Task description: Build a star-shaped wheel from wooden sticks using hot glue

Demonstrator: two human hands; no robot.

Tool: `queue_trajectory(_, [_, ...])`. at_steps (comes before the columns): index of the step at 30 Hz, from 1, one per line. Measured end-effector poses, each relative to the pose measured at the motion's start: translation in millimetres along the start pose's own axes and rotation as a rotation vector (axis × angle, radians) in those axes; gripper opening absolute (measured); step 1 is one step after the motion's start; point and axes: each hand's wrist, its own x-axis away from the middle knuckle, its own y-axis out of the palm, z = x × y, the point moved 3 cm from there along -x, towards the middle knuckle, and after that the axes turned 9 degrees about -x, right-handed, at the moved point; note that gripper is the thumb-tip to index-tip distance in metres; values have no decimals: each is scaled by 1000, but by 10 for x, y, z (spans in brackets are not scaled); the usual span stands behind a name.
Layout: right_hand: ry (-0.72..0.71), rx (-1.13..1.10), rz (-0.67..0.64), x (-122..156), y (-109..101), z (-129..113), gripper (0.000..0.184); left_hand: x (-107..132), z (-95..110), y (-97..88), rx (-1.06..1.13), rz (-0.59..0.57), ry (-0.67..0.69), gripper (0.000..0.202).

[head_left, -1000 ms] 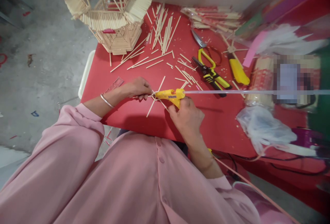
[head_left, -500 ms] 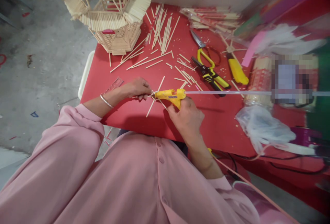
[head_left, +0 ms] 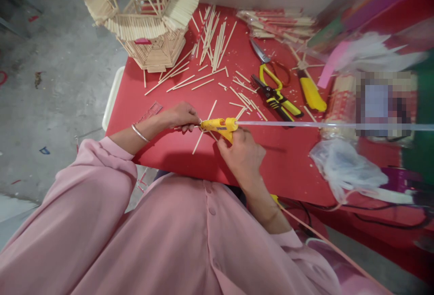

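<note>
My right hand (head_left: 242, 150) is closed around the handle of a yellow glue gun (head_left: 219, 125). A long translucent glue stick (head_left: 291, 124) sticks out of the gun's back end to the right. The gun's nozzle points left, at the middle of a small star-shaped frame of thin wooden sticks (head_left: 198, 143) above the red table. My left hand (head_left: 183, 116) pinches one stick of this frame near its centre, with the fingertips close to the nozzle. The exact spot where the nozzle meets the sticks is hidden behind the gun and fingers.
A wooden-stick pavilion model (head_left: 152, 46) stands at the back left of the red table (head_left: 162, 150). Loose sticks (head_left: 217, 41) lie beside it. Pliers (head_left: 276, 100), scissors (head_left: 262, 57) and a yellow-handled tool (head_left: 312, 91) lie right of centre. A clear plastic bag (head_left: 346, 168) is at the right.
My right hand and the glue gun have shifted slightly left, bringing the gun further over the stick frame. My left hand has stayed in nearly the same place.
</note>
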Motion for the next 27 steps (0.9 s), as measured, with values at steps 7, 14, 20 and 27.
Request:
queue_trajectory(7, [46,-7,28,38,-73,88,39,-5,-4,12,25,3,-7,29])
queue_trajectory(14, [88,-40,0,31,-51,104,39,0,-6,-2,8,14,-3,29])
queue_trajectory(20, [101,-61,35,14,-14,97,39,4,-3,0,-3,16,-17,31])
queue_trajectory(27, [86,-78,53,-17,61,107,38,27,25,-3,3,14,-33,31])
